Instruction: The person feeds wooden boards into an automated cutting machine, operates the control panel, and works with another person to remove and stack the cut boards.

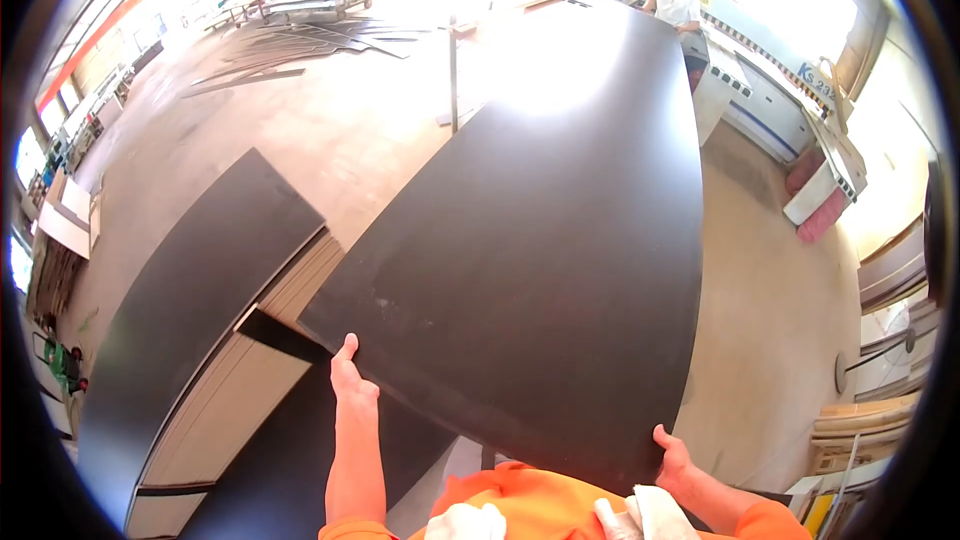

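A large, dark board (pixel 540 270) with a smooth face stretches away from my body, strong glare washing over its far end. My left hand (pixel 352 368) grips its near left corner area, thumb on top and fingers hidden underneath. At the near right corner, my right hand (pixel 675 455) clasps the edge the same way. Below and to the left lies a stack of similar dark boards (pixel 215 270), with pale brown edges showing. Another person (pixel 682 15) stands by the board's far end; whether their hands touch it I cannot tell.
A long machine (pixel 765 120) runs along the far right. Dark strips (pixel 300 45) lie in a pile on the floor (pixel 290 120) at the far left. Leaning boards (pixel 55 260) stand at the left edge, and timber pieces (pixel 865 430) at the lower right.
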The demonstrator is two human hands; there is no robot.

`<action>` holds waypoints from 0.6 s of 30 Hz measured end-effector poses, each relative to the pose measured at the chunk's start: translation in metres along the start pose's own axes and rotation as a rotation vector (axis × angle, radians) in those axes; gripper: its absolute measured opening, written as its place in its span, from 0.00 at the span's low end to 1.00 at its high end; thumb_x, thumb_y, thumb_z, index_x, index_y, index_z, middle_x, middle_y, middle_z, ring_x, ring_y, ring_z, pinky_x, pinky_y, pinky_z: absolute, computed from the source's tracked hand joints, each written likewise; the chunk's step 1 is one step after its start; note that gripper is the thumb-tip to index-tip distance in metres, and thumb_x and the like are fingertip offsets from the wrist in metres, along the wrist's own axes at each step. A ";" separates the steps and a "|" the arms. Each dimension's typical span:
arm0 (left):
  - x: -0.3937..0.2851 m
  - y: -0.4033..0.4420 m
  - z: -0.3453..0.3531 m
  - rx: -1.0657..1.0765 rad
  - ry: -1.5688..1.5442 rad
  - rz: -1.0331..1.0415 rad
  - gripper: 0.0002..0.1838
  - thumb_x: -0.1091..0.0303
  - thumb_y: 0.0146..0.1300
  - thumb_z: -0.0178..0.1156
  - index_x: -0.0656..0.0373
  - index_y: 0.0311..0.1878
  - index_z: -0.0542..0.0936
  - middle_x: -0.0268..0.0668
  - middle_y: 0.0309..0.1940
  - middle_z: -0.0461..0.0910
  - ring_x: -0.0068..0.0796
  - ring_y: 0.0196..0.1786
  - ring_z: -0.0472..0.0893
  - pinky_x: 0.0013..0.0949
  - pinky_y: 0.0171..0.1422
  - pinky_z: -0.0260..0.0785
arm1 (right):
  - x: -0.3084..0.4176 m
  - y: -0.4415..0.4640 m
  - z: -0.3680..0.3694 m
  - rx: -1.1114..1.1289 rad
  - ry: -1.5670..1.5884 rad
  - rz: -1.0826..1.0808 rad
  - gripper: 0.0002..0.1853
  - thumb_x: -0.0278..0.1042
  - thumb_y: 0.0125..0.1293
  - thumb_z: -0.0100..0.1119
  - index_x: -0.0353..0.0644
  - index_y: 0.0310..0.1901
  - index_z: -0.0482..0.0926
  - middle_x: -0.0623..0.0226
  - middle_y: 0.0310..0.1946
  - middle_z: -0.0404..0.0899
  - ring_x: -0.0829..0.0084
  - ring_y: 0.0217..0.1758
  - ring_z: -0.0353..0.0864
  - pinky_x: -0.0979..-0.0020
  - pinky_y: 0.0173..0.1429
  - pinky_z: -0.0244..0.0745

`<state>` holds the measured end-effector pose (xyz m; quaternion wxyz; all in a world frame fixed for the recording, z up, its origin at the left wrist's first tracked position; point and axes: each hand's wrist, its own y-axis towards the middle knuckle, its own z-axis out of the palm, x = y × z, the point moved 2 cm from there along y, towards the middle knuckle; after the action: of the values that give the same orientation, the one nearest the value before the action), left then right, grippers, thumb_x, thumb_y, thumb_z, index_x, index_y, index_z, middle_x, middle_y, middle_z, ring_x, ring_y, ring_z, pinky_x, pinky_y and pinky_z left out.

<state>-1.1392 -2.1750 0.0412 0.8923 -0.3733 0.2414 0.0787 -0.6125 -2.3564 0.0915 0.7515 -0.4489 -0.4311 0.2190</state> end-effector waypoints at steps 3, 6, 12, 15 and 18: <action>-0.007 -0.052 -0.035 -0.035 0.037 0.027 0.17 0.64 0.70 0.59 0.64 0.57 0.78 0.43 0.56 0.80 0.45 0.57 0.79 0.50 0.64 0.71 | -0.041 -0.048 -0.006 -0.044 0.017 -0.021 0.30 0.56 0.77 0.44 0.38 0.66 0.71 0.59 0.68 0.71 0.57 0.72 0.67 0.53 0.75 0.61; -0.018 -0.104 -0.067 -0.034 0.075 0.000 0.17 0.64 0.71 0.59 0.64 0.58 0.78 0.43 0.57 0.80 0.44 0.57 0.79 0.49 0.64 0.72 | -0.081 -0.085 -0.028 -0.098 -0.090 -0.044 0.33 0.61 0.75 0.44 0.41 0.67 0.70 0.59 0.70 0.68 0.55 0.73 0.65 0.48 0.76 0.59; -0.048 -0.169 -0.146 0.038 0.029 -0.040 0.16 0.66 0.71 0.58 0.65 0.57 0.77 0.44 0.56 0.79 0.45 0.57 0.79 0.51 0.62 0.73 | -0.175 -0.138 -0.043 -0.157 -0.061 -0.145 0.35 0.65 0.74 0.44 0.42 0.67 0.70 0.58 0.70 0.68 0.55 0.73 0.66 0.48 0.75 0.60; -0.070 -0.211 -0.178 0.024 0.049 -0.037 0.17 0.67 0.71 0.58 0.66 0.58 0.76 0.44 0.56 0.79 0.44 0.57 0.79 0.50 0.62 0.74 | -0.231 -0.144 -0.053 -0.148 -0.047 -0.144 0.36 0.67 0.74 0.42 0.42 0.68 0.69 0.58 0.70 0.68 0.55 0.73 0.66 0.47 0.75 0.60; -0.088 -0.240 -0.223 -0.038 0.087 -0.020 0.17 0.68 0.71 0.58 0.66 0.58 0.76 0.44 0.56 0.79 0.44 0.57 0.79 0.48 0.62 0.74 | -0.293 -0.147 -0.071 -0.141 -0.053 -0.175 0.38 0.68 0.74 0.40 0.42 0.69 0.69 0.58 0.70 0.68 0.54 0.73 0.66 0.47 0.74 0.60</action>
<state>-1.2220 -2.4981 0.1001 0.8746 -0.3954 0.2745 0.0581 -0.7167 -2.6746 0.0706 0.7225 -0.4555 -0.5026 0.1335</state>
